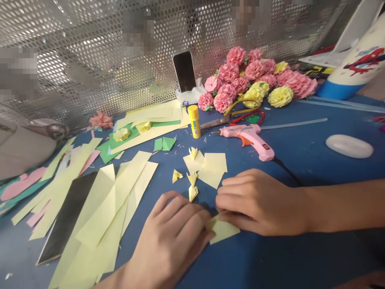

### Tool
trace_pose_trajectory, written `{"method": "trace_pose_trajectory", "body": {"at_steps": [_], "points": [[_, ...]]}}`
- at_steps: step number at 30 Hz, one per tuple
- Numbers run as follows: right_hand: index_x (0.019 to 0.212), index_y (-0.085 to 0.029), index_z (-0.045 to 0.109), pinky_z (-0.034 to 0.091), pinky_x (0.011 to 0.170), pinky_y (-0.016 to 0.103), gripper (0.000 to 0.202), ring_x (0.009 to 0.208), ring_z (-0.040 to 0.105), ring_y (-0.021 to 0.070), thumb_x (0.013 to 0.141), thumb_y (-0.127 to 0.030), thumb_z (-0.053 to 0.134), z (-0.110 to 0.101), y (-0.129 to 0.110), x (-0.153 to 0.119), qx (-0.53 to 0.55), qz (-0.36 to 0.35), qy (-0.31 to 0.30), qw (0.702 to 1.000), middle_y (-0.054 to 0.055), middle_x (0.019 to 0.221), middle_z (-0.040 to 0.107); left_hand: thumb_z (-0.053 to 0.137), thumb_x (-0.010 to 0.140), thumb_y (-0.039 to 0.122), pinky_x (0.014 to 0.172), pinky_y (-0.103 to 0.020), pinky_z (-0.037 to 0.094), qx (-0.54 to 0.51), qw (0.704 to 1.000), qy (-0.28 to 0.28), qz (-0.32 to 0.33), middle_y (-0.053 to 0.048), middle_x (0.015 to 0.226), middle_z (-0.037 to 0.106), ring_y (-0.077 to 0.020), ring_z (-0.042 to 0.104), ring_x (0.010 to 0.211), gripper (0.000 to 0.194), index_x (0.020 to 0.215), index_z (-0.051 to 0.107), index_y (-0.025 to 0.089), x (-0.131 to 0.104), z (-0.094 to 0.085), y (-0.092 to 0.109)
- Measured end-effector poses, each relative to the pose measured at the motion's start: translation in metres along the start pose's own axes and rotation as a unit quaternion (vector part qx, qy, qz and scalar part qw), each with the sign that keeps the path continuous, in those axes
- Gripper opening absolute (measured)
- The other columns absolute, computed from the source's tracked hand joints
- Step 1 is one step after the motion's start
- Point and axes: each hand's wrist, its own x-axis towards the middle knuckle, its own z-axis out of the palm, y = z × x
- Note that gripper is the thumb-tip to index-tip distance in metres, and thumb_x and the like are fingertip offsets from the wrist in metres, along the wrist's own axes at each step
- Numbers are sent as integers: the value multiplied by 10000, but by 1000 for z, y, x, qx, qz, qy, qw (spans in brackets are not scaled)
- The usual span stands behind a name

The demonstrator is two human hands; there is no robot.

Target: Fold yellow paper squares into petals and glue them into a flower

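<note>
A small piece of pale yellow paper (225, 231) lies between my two hands, low over the blue table. My left hand (177, 233) is closed on its left edge, the fingertips partly hidden under the palm. From the other side my right hand (255, 202) pinches the paper's upper edge between thumb and curled fingers. Just beyond my left hand are several little folded yellow paper pieces (193, 193). Flat yellow paper squares (215, 166) lie past my right hand. A yellow glue stick (194, 122) stands upright farther back.
Long yellow paper strips (132, 200) and a dark flat panel (69, 216) cover the left side. A pink glue gun (249, 138), scissors (224, 119), a white oval object (349, 146) and pink and yellow paper flowers (228, 72) lie behind. A phone (184, 72) leans near the perforated metal screen (99, 72).
</note>
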Motion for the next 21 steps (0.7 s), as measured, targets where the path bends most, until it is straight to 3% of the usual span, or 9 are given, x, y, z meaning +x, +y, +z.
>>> {"method": "trace_pose_trajectory", "body": {"at_steps": [4,7,10,15,21], "points": [[720,-175,526,288,575,250,245,587,461,94,959,-225,527,-6,-7,1,155,67,-9,986,-42,643,542,656,948,214,785,-313,463,-66,994,-29,-87,9,889,703,-149,611,778,38,974,647,189,3,1,1],[753,-176,547,301,526,210,221,542,408,73,948,-280,552,-13,-10,2,315,155,-29,936,-65,612,489,675,922,226,729,-283,455,-127,978,-32,-160,33,806,661,-144,588,747,100,834,633,201,5,0,4],[764,-180,545,307,514,204,218,545,395,75,940,-307,560,-14,-11,2,376,178,-47,908,-70,612,464,647,912,225,712,-263,460,-188,954,-34,-230,41,758,636,-143,580,746,135,780,622,217,6,-3,7],[671,-176,465,329,620,233,204,630,443,93,820,-184,602,-7,-11,1,289,102,-37,951,-48,644,504,593,878,213,655,-246,471,-223,925,-26,-307,55,757,639,-138,585,717,65,826,616,245,5,-3,8],[654,-180,456,338,654,264,264,648,458,112,877,-175,597,-2,0,3,193,92,-23,977,-42,648,521,604,880,157,680,-272,450,-138,961,-39,-238,52,779,639,-156,567,743,103,919,600,251,-1,3,-1]]}}
